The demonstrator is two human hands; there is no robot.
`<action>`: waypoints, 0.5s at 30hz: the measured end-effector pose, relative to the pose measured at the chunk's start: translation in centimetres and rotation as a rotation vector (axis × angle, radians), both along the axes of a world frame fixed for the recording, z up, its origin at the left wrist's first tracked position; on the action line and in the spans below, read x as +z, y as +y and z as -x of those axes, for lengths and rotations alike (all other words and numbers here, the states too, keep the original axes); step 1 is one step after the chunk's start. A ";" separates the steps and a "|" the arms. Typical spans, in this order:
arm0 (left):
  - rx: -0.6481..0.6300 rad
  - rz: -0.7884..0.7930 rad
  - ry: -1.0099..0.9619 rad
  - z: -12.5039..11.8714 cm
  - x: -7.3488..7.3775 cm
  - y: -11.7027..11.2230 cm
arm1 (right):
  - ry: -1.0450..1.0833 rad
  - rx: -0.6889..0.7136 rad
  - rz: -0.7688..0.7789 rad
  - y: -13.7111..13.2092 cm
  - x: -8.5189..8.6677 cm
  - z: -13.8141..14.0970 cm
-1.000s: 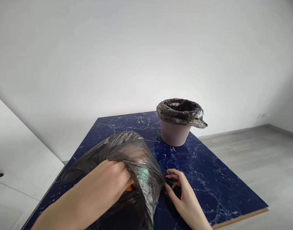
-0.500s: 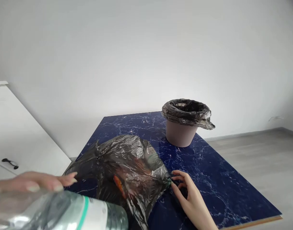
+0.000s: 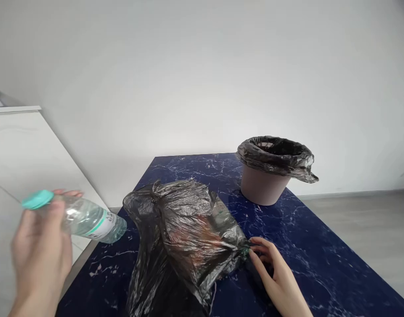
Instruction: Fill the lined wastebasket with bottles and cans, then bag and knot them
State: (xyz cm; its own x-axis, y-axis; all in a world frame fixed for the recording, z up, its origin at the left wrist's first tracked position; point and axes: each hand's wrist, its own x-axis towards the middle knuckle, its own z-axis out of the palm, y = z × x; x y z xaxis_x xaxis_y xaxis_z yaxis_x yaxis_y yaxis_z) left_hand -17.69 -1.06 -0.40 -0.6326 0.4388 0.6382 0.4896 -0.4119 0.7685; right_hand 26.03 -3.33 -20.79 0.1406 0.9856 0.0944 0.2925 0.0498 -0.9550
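Observation:
My left hand [image 3: 45,242], slightly blurred, is wrapped round the neck end of a clear plastic water bottle [image 3: 92,220] with a teal cap and a white label. The bottle tilts, its base pointing right and down over the table's left edge. A thin black garbage bag [image 3: 185,220] lies crumpled across the table; orange-red and pale green contents show dimly through the film. With thumb and fingers, my right hand [image 3: 271,273] pinches the bag's right end, where something greenish is bunched inside.
A pinkish-grey bin [image 3: 263,185] lined with a black bag stands at the back right of the blue marbled table [image 3: 320,259]. White cabinet [image 3: 20,149] on the left, pale wall behind, grey floor on the right.
The bottle has moved away from the camera and turned, and its cap now shows by my left hand. The bag's left end has shifted. My right hand stays at its right end.

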 end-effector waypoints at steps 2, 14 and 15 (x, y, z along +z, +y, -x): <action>-0.081 -0.002 -0.071 -0.8 -0.8 0.9 | -0.005 0.001 0.001 0.0 -0.1 -0.1; -0.076 0.206 0.040 0.8 -4.4 3.8 | -0.043 -0.002 -0.050 0.0 -0.5 -0.3; -0.070 0.220 0.052 0.7 -4.3 3.9 | -0.045 -0.002 -0.051 0.0 -0.5 -0.3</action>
